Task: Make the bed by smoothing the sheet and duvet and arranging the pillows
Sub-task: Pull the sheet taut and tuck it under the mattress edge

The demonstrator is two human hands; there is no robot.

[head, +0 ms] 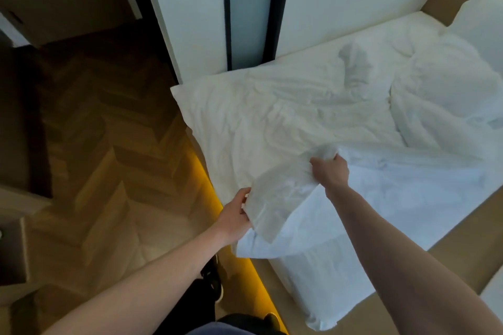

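Note:
A white, crumpled duvet (pixel 285 117) covers the bed from its foot towards the head. My left hand (pixel 235 215) grips the duvet's near edge at the bed's left side. My right hand (pixel 330 170) is closed on a bunched fold of the same duvet, a little further in. The held part is lifted off the white sheet (pixel 394 212) below it. A rumpled heap of duvet (pixel 441 90) lies further up the bed. A white pillow (pixel 479 22) leans at the head, top right.
Herringbone wooden floor (pixel 109 158) lies to the left of the bed. A yellow light strip (pixel 201 177) runs along the bed base. A white wall with dark-framed panels (pixel 250 8) stands behind the bed. My shoes (pixel 213 280) stand beside the base.

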